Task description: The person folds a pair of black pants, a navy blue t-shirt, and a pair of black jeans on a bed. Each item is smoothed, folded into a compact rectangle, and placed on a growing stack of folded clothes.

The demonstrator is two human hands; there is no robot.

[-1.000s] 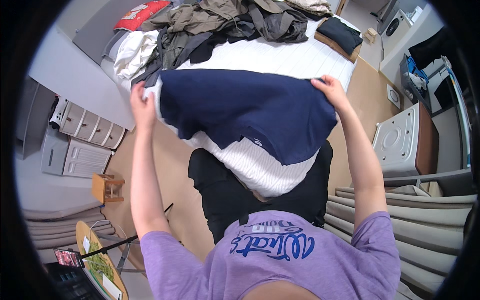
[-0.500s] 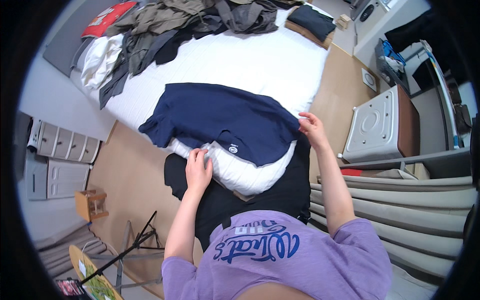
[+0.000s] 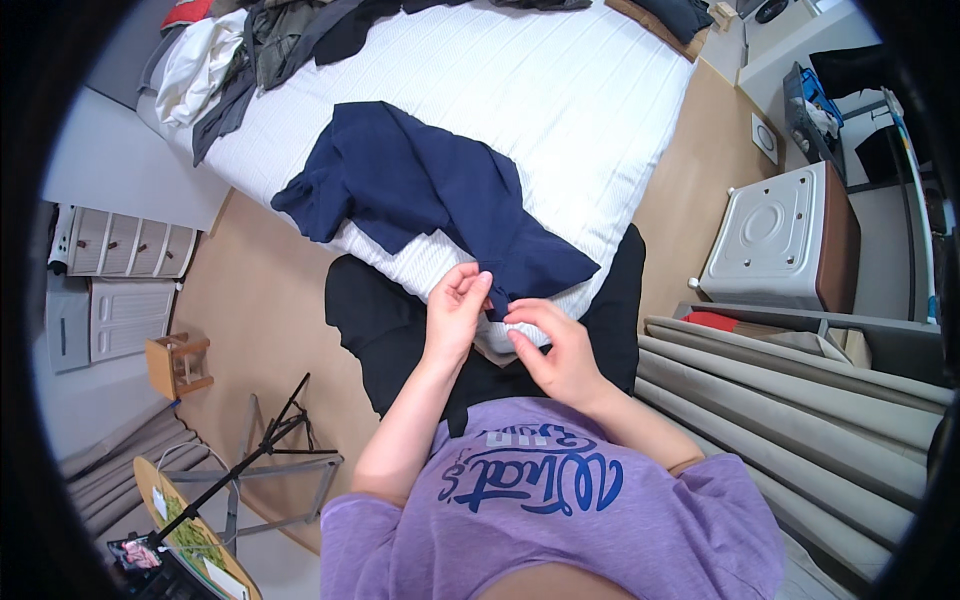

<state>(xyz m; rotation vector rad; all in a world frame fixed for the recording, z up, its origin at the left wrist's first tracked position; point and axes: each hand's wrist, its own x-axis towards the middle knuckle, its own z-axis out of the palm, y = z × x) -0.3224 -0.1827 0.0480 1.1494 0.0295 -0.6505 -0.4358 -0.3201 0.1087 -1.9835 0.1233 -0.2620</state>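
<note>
A navy shirt (image 3: pixel 420 185) lies bunched and partly folded at the near end of the white bed. Its near edge is drawn up into a narrow gather in front of me. My left hand (image 3: pixel 455 308) pinches this gathered edge between thumb and fingers. Close by on the right, my right hand (image 3: pixel 556 350) has curled fingers at the same edge, its thumb a little apart from them; the fabric there is mostly hidden. The shirt's left part lies loosely crumpled, while a pointed corner spreads out to the right.
The white bedspread (image 3: pixel 560 110) stretches beyond the shirt. Dark clothes (image 3: pixel 280 45) and a white garment (image 3: pixel 200 70) are heaped at the far left. A white-topped cabinet (image 3: pixel 765 240) stands right, a black tripod (image 3: pixel 270 435) lower left, and a wooden stand (image 3: pixel 178 365) on the floor.
My right hand has come inward from the shirt's right corner to beside my left hand. The shirt, spread flatter before, is now pulled together at its near edge. The view has shifted.
</note>
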